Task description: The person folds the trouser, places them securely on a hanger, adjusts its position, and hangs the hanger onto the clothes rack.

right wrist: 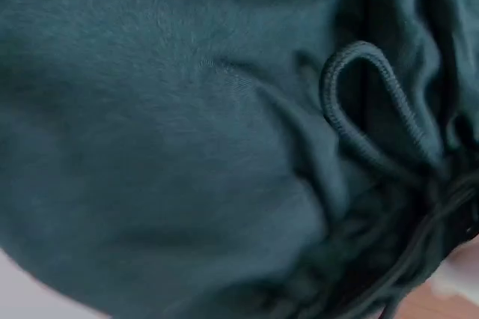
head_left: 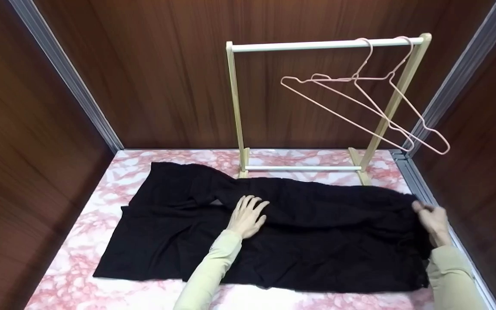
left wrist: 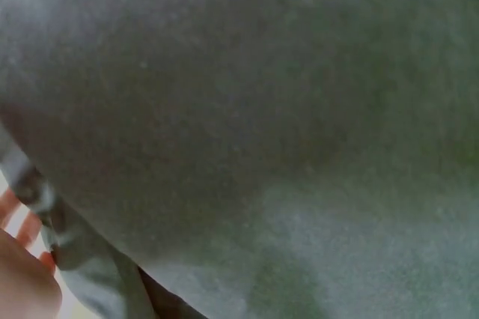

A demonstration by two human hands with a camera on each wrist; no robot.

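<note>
Black drawstring pants point(head_left: 330, 249) lie sideways across the table, legs to the left and waist to the right. My left hand point(head_left: 247, 217) rests on them near the middle, fingers spread over the fabric. At the waist end, my right hand point(head_left: 434, 221) grips the upper corner of the waistband; it is slightly blurred. A drawstring loop point(right wrist: 367, 102) and the gathered waistband show up close in the right wrist view. Dark cloth point(left wrist: 224, 109) fills most of the left wrist view, with part of the left hand point(left wrist: 26, 281) at the lower left.
Behind the pants stands a wooden rack point(head_left: 234, 107) with a white top bar point(head_left: 295, 46). Two pink hangers point(head_left: 330, 113) hang at its right end. Brown wood-grain walls point(head_left: 179, 86) enclose the pink-and-white marbled table point(head_left: 80, 241) at the back and sides.
</note>
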